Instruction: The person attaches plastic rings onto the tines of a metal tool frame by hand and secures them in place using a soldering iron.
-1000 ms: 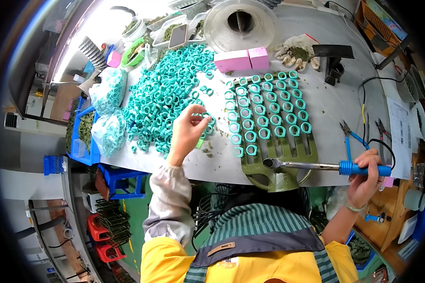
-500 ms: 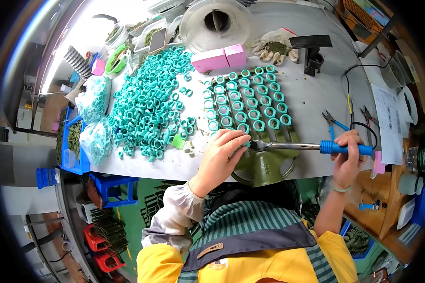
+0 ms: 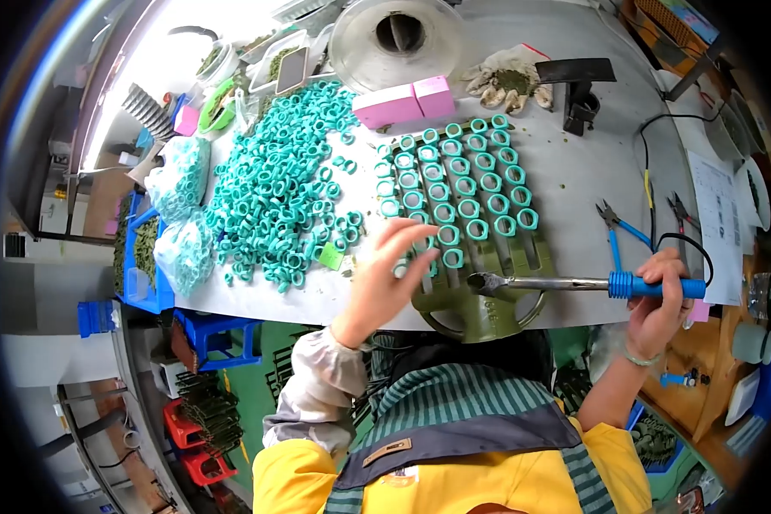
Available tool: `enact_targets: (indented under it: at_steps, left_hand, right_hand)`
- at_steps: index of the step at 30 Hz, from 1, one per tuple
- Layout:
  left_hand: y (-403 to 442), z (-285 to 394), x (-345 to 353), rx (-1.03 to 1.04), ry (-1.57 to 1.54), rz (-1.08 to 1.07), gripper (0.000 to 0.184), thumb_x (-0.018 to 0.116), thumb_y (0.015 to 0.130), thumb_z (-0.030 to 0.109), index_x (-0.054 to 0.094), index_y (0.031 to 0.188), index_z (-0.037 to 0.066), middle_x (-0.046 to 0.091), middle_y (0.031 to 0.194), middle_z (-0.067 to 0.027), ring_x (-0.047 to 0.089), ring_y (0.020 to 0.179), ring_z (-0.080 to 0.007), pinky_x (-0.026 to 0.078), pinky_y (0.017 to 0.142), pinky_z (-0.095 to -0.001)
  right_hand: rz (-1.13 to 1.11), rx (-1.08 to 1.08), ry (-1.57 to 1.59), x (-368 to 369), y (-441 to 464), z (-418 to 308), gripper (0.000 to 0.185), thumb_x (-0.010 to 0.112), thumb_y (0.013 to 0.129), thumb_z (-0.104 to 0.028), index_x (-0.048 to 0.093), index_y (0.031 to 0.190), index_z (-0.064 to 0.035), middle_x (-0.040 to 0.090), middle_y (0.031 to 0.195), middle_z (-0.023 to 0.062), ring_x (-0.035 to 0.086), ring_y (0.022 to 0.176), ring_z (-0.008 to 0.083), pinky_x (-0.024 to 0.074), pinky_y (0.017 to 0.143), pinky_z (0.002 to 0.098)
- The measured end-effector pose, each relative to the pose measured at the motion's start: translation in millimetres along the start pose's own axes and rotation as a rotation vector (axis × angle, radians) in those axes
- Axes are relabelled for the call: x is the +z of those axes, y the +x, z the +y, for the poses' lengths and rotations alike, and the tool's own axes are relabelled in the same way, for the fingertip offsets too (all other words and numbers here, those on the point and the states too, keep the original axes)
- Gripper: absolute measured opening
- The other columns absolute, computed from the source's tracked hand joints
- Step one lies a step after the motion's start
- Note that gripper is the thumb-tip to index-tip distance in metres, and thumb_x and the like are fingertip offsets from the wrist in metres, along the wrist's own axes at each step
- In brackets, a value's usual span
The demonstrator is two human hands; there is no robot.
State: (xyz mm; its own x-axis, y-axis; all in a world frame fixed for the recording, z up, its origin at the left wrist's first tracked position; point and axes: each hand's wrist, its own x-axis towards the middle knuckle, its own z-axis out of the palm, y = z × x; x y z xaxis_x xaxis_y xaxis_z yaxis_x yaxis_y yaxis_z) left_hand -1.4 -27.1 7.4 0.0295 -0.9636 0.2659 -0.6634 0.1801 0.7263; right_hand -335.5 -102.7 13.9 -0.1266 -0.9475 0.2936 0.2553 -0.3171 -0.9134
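Note:
My right hand (image 3: 661,295) grips the blue handle of a soldering iron (image 3: 557,283). Its metal shaft points left, and the dark tip hovers over the lower part of an olive-green slotted plastic part (image 3: 481,319). Teal rings (image 3: 469,208) sit in rows along the slots of this part. My left hand (image 3: 379,278) is by the lower-left rings, its fingers apart around a teal ring (image 3: 421,245); whether they touch it I cannot tell. A large heap of loose teal rings (image 3: 265,188) lies to the left of the part.
Pink blocks (image 3: 403,103), a work glove (image 3: 507,79) and a black stand (image 3: 579,107) are behind the green part. Pliers (image 3: 617,231) and a black cord (image 3: 645,163) lie on the right. Bags of rings (image 3: 184,253) stand left, beside a blue crate (image 3: 146,295).
My left hand has moved off the front ring near the iron's tip, shifting left, and its fingers have spread. The iron has drawn slightly right and down. The whole view has shifted a little.

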Motion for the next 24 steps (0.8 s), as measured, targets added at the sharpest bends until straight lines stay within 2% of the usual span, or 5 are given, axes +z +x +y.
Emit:
enact_targets:
  at_steps: [10,16,18,20,24]
  left_hand:
    - [-2.1,6.0,7.1,0.147,0.155,-0.026,0.023,0.076,0.079,0.002,0.069,0.101,0.007,0.065,0.095,-0.0072,0.058,0.089,-0.0278,0.046,0.082,-0.0385]
    - [2.4,-67.7,-58.3,-0.306,0.244,0.310,0.018,0.069,0.086,0.003,0.065,0.103,0.004,0.066,0.097,-0.0112,0.064,0.093,-0.0304,0.051,0.080,-0.0375]
    - [-1.1,-106.9,-71.3,-0.133,0.485,0.168,0.020,0.072,0.086,0.008,0.066,0.104,0.005,0.067,0.099,-0.0117,0.064,0.096,-0.0313,0.051,0.082,-0.0387]
    - [4.5,-113.6,-60.1,-0.172,0.489,0.058,0.027,0.077,0.082,0.017,0.066,0.104,0.006,0.064,0.098,-0.0121,0.061,0.095,-0.0337,0.049,0.083,-0.0418]
    - [6.6,-119.6,-44.0,-0.160,0.529,-0.002,0.026,0.076,0.081,0.013,0.068,0.106,0.008,0.062,0.096,-0.0123,0.061,0.091,-0.0329,0.050,0.079,-0.0411]
  right_hand:
    - [0.015,-0.052,-0.035,1.6,1.6,0.4,0.022,0.055,0.092,-0.009,0.059,0.071,-0.0014,0.056,0.075,0.0085,0.055,0.067,0.0143,0.0358,0.037,0.0223]
    - [0.011,-0.053,-0.051,1.5,1.1,-4.6,0.024,0.056,0.092,-0.012,0.057,0.070,-0.0031,0.053,0.074,0.0076,0.054,0.067,0.0137,0.0377,0.040,0.0216]
    - [0.010,-0.075,-0.054,0.6,1.6,-1.3,0.024,0.057,0.092,-0.012,0.057,0.069,-0.0034,0.053,0.074,0.0072,0.054,0.067,0.0136,0.0377,0.040,0.0216]
    - [0.010,-0.089,-0.062,0.2,1.0,0.3,0.024,0.057,0.092,-0.012,0.057,0.070,-0.0036,0.053,0.074,0.0068,0.054,0.067,0.0134,0.0376,0.039,0.0214]
    - [0.012,-0.069,-0.068,4.4,-0.5,-5.5,0.023,0.058,0.092,-0.013,0.058,0.071,-0.0035,0.053,0.075,0.0063,0.055,0.068,0.0127,0.0370,0.038,0.0207]
